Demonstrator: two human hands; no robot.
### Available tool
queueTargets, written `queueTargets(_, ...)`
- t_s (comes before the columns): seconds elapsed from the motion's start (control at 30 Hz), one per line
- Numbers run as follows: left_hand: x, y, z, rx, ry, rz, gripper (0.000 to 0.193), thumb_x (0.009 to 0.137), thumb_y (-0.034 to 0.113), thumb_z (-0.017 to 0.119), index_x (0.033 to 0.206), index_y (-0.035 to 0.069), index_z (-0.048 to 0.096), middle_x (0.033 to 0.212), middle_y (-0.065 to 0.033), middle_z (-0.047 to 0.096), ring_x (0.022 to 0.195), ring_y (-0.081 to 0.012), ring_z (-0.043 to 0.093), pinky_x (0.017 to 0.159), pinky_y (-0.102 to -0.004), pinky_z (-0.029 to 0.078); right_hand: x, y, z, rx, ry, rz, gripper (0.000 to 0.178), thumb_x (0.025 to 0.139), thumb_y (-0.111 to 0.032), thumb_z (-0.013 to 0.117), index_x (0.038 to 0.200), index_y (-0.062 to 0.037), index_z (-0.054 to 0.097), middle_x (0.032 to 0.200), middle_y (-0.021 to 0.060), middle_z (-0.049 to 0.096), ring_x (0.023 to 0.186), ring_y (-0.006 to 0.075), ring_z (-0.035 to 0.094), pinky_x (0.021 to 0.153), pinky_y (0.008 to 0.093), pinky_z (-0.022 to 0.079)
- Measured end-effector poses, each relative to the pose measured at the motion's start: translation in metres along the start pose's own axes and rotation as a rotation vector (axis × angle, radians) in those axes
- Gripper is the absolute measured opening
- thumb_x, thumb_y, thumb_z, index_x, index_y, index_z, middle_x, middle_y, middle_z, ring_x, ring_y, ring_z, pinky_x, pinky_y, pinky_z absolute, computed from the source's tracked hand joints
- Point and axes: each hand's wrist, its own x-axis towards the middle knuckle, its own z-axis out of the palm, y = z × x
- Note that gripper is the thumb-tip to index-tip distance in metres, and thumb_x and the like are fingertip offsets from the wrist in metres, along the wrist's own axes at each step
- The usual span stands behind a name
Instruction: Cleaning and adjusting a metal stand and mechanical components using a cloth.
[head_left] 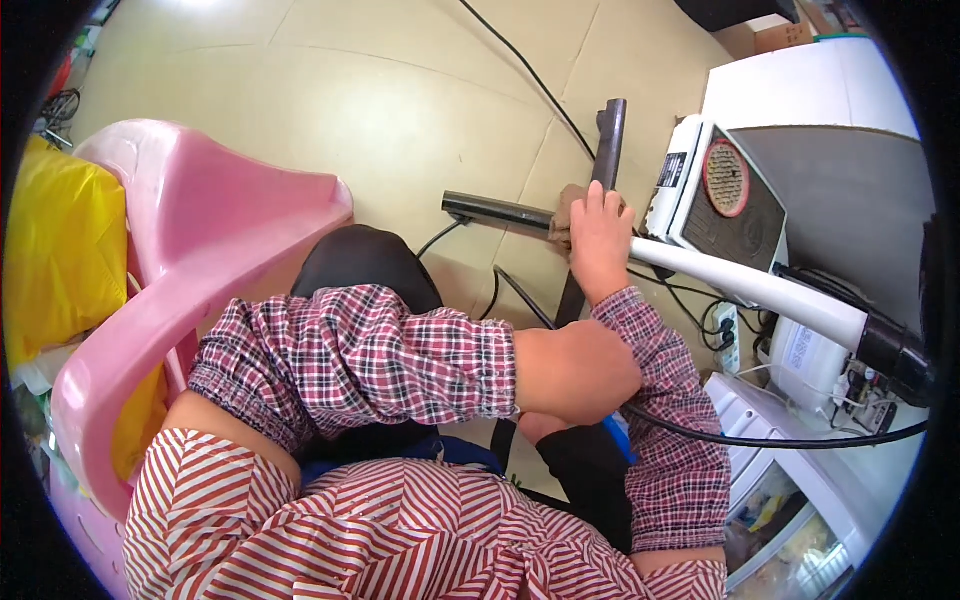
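My right hand [600, 235] reaches ahead and presses a crumpled brown cloth [562, 215] onto the middle of a dark cross-shaped stand base [495, 208]. Its fingers lie over the cloth and the junction of the base's legs. From that junction a white pole [745, 275] runs off to the right into a black sleeve. My left hand [580, 375] is bent at the wrist in front of my body, near my right forearm and above my leg. Its fingers are mostly hidden beneath it, so what it holds, if anything, does not show.
A pink plastic chair [240, 210] with a yellow bag [65, 240] stands at left. To the right are a white device with a dark top [715, 210], a power strip [727, 340], a white drawer unit [770, 460] and several loose black cables [530, 70] across the tiled floor.
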Motion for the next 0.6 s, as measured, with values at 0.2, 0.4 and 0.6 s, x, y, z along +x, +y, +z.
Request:
queueTargets(0.2, -0.003, 0.002, 0.001, 0.061, 0.042, -0.063, 0.01, 0.063, 0.014, 0.063, 0.064, 0.004, 0.065, 0.063, -0.012, 0.062, 0.058, -0.0276, 0.063, 0.05, -0.0383, 0.05, 0.006, -0.019, 0.048, 0.322, 0.225, -0.145, 0.031, 0.064, -0.006, 0.064, 0.094, -0.0087, 0.057, 0.115, 0.0095, 0.053, 0.1, 0.0289, 0.048, 0.08, 0.04, 0.04)
queueTargets(0.4, -0.004, -0.001, -0.001, 0.092, 0.122, -0.021, 0.023, 0.058, 0.014, 0.069, 0.073, 0.0, 0.059, 0.06, -0.0146, 0.06, 0.057, -0.0308, 0.063, 0.047, -0.0398, 0.049, 0.014, -0.032, 0.04, 0.581, 0.264, -0.187, 0.033, 0.062, 0.001, 0.06, 0.094, -0.0073, 0.057, 0.112, 0.0084, 0.054, 0.099, 0.0293, 0.048, 0.08, 0.0396, 0.041)
queueTargets(0.6, -0.003, -0.003, 0.005, 0.106, 0.058, -0.101, 0.022, 0.061, 0.016, 0.07, 0.074, 0.002, 0.06, 0.061, -0.014, 0.061, 0.059, -0.03, 0.064, 0.051, -0.0409, 0.05, 0.054, -0.114, 0.012, 0.768, 0.273, -0.331, 0.035, 0.062, 0.0, 0.063, 0.094, -0.0097, 0.057, 0.108, 0.0076, 0.054, 0.101, 0.0286, 0.048, 0.08, 0.0401, 0.041)
